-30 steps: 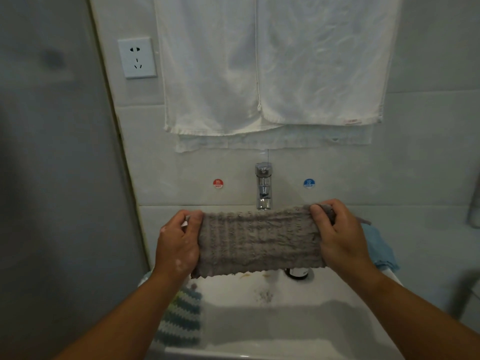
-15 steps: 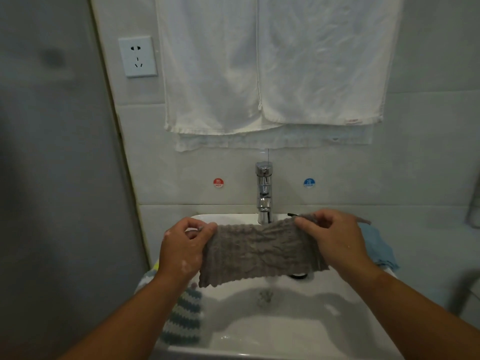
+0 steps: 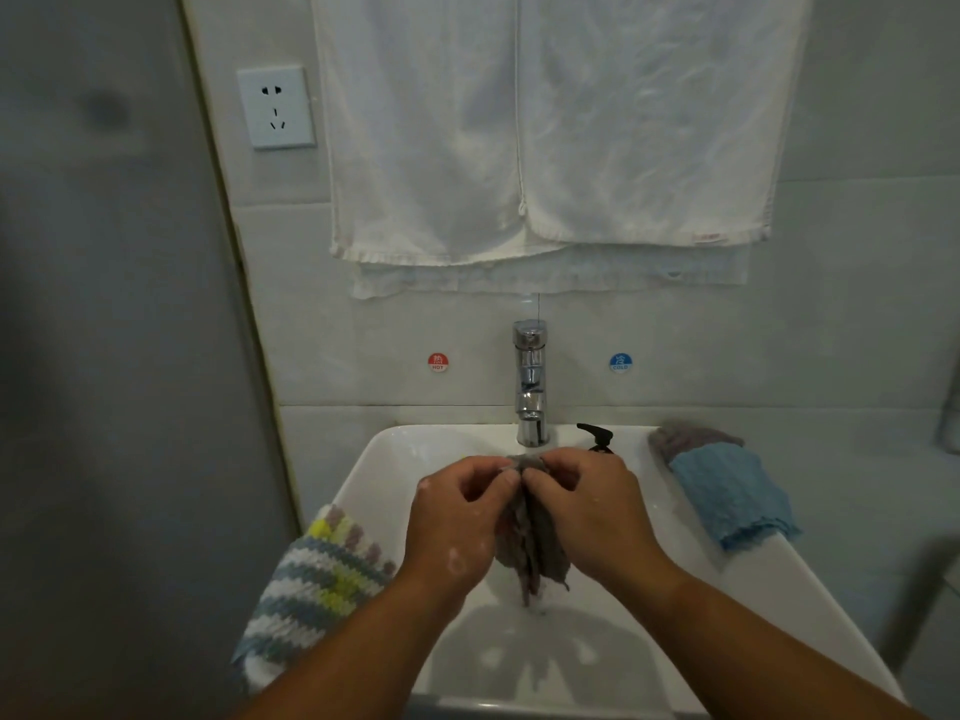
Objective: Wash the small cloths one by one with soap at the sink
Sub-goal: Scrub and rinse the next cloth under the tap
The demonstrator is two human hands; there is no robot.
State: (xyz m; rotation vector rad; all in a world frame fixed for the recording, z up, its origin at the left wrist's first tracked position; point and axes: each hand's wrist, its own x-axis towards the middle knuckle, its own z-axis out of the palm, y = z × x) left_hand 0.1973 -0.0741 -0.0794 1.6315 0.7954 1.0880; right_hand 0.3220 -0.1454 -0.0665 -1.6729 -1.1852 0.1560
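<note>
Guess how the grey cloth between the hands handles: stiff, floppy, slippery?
Likely floppy: the grey cloth bunches and hangs limp between left hand and right hand. White specks on the left hand look like suds, so possibly slippery.

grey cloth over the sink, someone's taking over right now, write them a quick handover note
Hands: left hand and right hand both grip the grey cloth, bunched between them over the sink basin.
Rims: striped cloth hangs on the left, blue cloth lies on the right; soap pump beside the faucet.
Done: soaping, judging by suds on the left hand. Left: finish this cloth, then the others.
</note>
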